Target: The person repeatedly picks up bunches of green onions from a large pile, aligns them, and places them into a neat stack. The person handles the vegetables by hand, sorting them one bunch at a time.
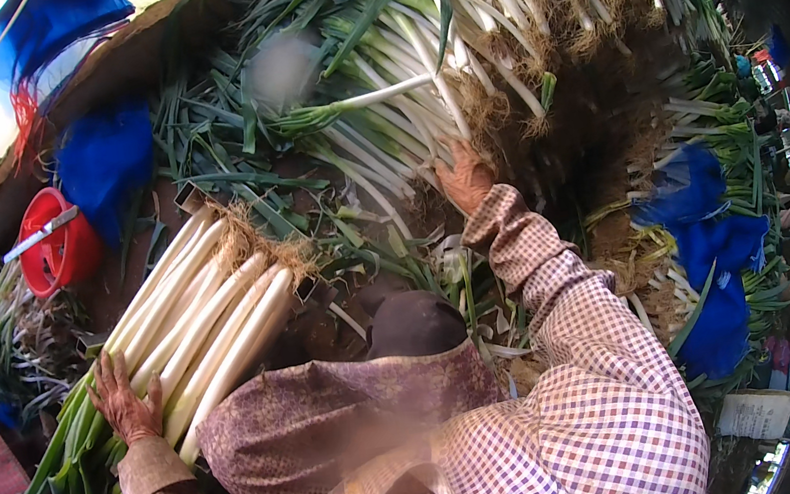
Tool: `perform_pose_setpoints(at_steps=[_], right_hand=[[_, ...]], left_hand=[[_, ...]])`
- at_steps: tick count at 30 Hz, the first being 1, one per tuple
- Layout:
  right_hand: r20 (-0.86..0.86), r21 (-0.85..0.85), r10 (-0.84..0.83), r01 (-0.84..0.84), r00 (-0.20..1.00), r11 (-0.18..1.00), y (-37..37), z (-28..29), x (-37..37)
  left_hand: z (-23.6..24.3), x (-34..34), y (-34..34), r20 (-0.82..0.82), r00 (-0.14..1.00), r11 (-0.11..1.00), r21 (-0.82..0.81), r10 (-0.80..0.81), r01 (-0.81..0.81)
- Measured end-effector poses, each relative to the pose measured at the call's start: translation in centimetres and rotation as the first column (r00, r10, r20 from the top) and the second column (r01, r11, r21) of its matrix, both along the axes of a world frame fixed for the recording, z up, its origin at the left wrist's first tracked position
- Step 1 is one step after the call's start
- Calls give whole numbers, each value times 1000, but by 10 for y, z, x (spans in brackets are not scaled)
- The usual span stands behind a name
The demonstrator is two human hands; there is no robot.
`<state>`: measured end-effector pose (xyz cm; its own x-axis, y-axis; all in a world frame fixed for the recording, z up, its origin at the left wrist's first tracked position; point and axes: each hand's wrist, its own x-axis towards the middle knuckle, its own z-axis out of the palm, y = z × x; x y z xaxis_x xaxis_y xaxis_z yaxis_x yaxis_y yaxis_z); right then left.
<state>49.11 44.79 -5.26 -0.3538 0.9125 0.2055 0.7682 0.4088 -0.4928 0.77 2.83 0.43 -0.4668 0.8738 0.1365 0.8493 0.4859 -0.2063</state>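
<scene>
A row of thick green onions point(208, 319) with white stalks lies slanted at my left, roots at the upper right and green leaves at the lower left. On their stalks, near the leaves, my left hand point(129, 401) rests flat with its fingers spread. My right arm stretches forward to a large pile of rooted green onions point(369, 64). There my right hand point(466, 179) has its fingers bent at the root end of a white green onion point(449, 106) at the pile's near edge; its fingertips are partly hidden among stalks and roots.
A red basin point(57, 249) with a knife point(42, 235) across its rim stands at the left, by a blue sheet point(106, 166). More blue plastic point(705, 264) lies among green onions at the right. Loose leaves point(221, 120) cover the ground beyond the row.
</scene>
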Motion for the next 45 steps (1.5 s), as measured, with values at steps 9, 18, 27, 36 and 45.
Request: perform_pose_setpoints(at_steps=[9, 18, 27, 36, 45], right_hand=[[417, 255, -229, 129, 880, 958, 164, 45, -21], [429, -180, -306, 412, 850, 893, 175, 50, 1], [62, 295, -429, 394, 901, 871, 205, 113, 81], [438, -7, -591, 660, 677, 751, 302, 165, 154], [471, 234, -564, 520, 679, 821, 338, 162, 167]], left_hand=[[13, 11, 2, 19, 999, 998, -46, 33, -32], [14, 11, 3, 58, 996, 997, -51, 67, -64], [16, 8, 3, 93, 994, 997, -54, 65, -60], [7, 1, -4, 68, 997, 998, -53, 47, -44], [7, -1, -5, 83, 994, 994, -90, 69, -61]])
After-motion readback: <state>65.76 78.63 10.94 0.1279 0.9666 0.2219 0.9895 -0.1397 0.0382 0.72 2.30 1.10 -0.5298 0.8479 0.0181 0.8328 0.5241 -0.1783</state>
